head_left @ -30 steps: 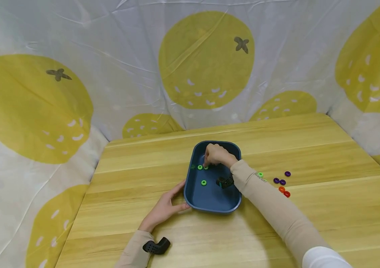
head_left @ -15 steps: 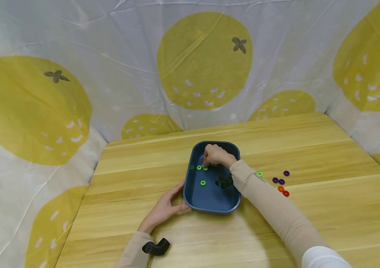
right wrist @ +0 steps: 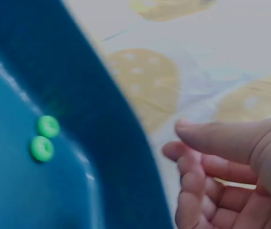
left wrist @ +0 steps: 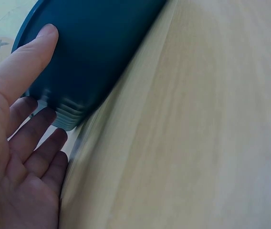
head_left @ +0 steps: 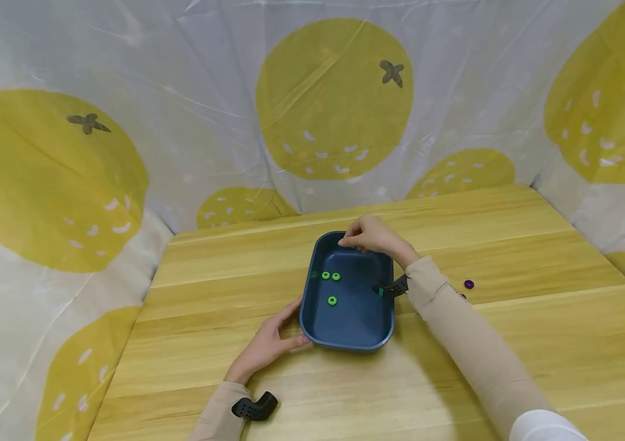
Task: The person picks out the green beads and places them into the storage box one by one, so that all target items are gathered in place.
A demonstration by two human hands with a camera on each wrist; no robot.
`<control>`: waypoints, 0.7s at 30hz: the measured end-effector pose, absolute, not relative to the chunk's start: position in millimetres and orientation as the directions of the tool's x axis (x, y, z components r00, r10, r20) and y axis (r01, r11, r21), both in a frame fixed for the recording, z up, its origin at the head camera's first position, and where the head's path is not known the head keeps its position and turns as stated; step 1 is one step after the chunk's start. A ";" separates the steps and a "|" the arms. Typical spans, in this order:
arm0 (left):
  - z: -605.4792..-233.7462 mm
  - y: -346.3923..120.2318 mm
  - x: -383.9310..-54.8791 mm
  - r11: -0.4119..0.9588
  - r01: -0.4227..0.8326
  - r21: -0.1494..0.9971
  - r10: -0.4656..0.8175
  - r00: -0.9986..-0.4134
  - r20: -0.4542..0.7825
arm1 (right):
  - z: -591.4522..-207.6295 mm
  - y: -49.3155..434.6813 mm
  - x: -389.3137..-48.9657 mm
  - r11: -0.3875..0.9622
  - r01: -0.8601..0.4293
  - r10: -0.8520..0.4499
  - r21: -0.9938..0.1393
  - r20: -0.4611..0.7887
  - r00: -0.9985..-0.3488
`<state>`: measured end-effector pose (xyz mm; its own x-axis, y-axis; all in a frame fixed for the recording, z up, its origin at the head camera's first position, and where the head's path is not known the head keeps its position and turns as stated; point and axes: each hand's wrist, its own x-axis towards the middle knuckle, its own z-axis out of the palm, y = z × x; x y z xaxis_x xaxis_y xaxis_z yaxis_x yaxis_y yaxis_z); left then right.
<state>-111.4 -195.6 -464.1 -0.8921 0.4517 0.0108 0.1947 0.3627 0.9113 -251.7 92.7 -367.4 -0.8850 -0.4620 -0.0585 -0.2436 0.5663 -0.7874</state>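
A dark blue rectangular tray with rounded corners lies on the wooden table. On its floor are three small bright green rings; two of them sit side by side near the left wall, and a single green ring lies nearer me. My left hand rests against the tray's near left corner, thumb laid on the wall and fingers extended along the side. Over the far end of the tray hovers my right hand, its fingers loosely bent. In the right wrist view a gap shows between thumb and index finger, with nothing between them.
To the right of the tray, a purple ring lies on the wooden table, with another purple ring partly behind my right sleeve. A pale curtain printed with lemons hangs behind the table.
My right hand has let go of the green ring by the left wall and moved up and right. Its forearm now covers the orange, red and other rings. The left hand stays put.
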 end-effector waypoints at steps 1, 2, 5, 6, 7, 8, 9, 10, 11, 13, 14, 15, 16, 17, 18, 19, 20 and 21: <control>-464.7 -195.8 -111.7 0.364 0.194 0.911 0.450 -0.893 0.010 | -366.7 100.6 -248.9 0.545 -0.230 -0.436 -0.806 -0.038 -0.899; -465.2 -195.9 -112.0 0.367 0.194 0.910 0.447 -0.894 0.010 | -367.0 109.5 -245.4 0.522 -0.216 -0.406 -0.825 -0.017 -0.914; -466.8 -196.0 -113.8 0.370 0.198 0.908 0.447 -0.894 0.013 | -374.6 139.5 -232.0 0.470 -0.184 -0.302 -0.864 0.038 -0.952; -467.3 -196.1 -114.3 0.370 0.199 0.908 0.447 -0.895 0.014 | -379.3 150.0 -227.2 0.460 -0.170 -0.263 -0.871 0.049 -0.963; -467.1 -195.8 -115.2 0.370 0.202 0.907 0.448 -0.894 0.016 | -383.2 160.5 -222.9 0.457 -0.154 -0.223 -0.876 0.055 -0.973; -466.8 -195.6 -115.8 0.367 0.204 0.907 0.449 -0.893 0.019 | -387.7 171.0 -218.4 0.457 -0.135 -0.190 -0.879 0.052 -0.980; -466.8 -195.5 -116.2 0.366 0.205 0.908 0.450 -0.893 0.021 | -392.6 180.6 -214.1 0.460 -0.115 -0.165 -0.881 0.042 -0.985; -466.9 -195.6 -116.4 0.363 0.206 0.909 0.450 -0.893 0.022 | -397.7 189.4 -210.3 0.466 -0.092 -0.146 -0.880 0.026 -0.989; -467.0 -195.8 -116.3 0.363 0.207 0.909 0.451 -0.892 0.023 | -402.6 197.1 -206.3 0.468 -0.070 -0.138 -0.881 0.005 -0.990; -466.8 -196.3 -115.8 0.362 0.206 0.909 0.450 -0.893 0.023 | -412.3 210.3 -199.0 0.493 -0.039 -0.140 -0.869 -0.035 -0.990; -466.6 -196.6 -115.5 0.362 0.204 0.910 0.450 -0.893 0.022 | -417.1 215.9 -195.8 0.508 -0.032 -0.148 -0.861 -0.051 -0.988; -466.5 -196.8 -115.3 0.363 0.204 0.909 0.450 -0.893 0.021 | -421.4 220.6 -192.9 0.525 -0.027 -0.155 -0.851 -0.064 -0.986; -466.3 -196.8 -115.1 0.364 0.203 0.909 0.452 -0.892 0.018 | -425.2 224.8 -190.5 0.541 -0.022 -0.162 -0.841 -0.079 -0.984; -466.1 -196.7 -114.9 0.365 0.203 0.908 0.453 -0.892 0.017 | -428.7 228.1 -188.7 0.560 -0.020 -0.167 -0.828 -0.090 -0.982; -466.1 -196.4 -114.9 0.365 0.202 0.909 0.453 -0.892 0.016 | -432.0 231.2 -187.6 0.576 -0.020 -0.173 -0.817 -0.098 -0.980; -466.2 -196.1 -115.0 0.365 0.201 0.909 0.452 -0.892 0.015 | -434.4 233.6 -186.7 0.586 -0.025 -0.184 -0.810 -0.103 -0.977; -466.5 -195.6 -115.2 0.363 0.202 0.909 0.453 -0.891 0.017 | -436.3 235.6 -186.2 0.594 -0.030 -0.194 -0.804 -0.107 -0.975; -466.9 -195.0 -115.5 0.362 0.205 0.909 0.453 -0.891 0.021 | -437.6 237.3 -186.0 0.598 -0.031 -0.202 -0.801 -0.113 -0.973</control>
<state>-115.5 -195.0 -466.9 -0.8910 0.4535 0.0209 0.2053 0.3616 0.9095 -186.0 237.3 -437.6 -0.9729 -0.2016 -0.1128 -0.0310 0.5976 -0.8012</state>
